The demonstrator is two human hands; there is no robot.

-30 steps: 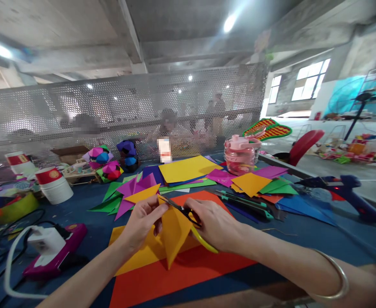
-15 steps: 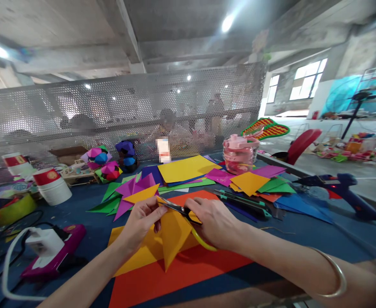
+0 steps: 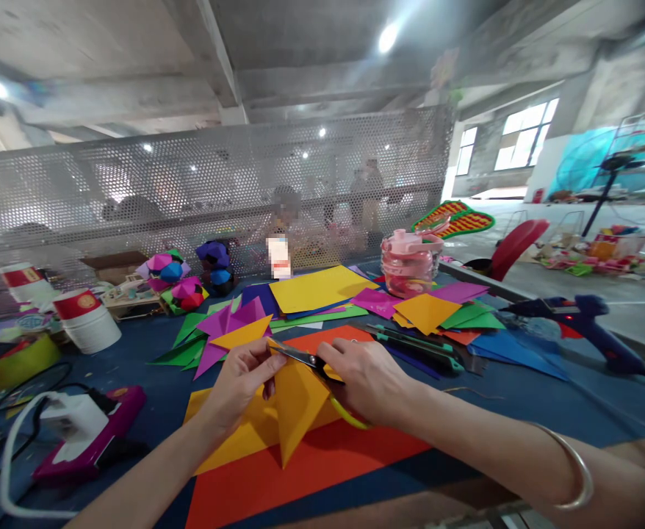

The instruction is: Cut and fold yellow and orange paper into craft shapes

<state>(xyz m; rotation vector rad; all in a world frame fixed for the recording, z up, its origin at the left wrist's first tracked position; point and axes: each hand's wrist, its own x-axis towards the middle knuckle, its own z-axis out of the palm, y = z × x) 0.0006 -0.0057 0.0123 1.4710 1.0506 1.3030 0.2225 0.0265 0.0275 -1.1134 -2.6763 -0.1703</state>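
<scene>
Cutting, seemingly: left hand (image 3: 248,378) pinching folded orange paper (image 3: 299,411) above red sheet (image 3: 245,488), right hand (image 3: 367,378) gripping scissors (image 3: 312,360); next snip likely needs steadiness.

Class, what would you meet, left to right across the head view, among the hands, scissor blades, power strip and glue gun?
Purple power strip, left hand, scissor blades, right hand, blue glue gun.

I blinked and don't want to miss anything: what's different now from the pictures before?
Hardly anything: the whole view slid slightly left, probably from a small head turn. Nothing was picked up or let go. The left hand still pinches the folded orange paper, and the right hand still holds the scissors at its top. The glue gun stayed put.
</scene>
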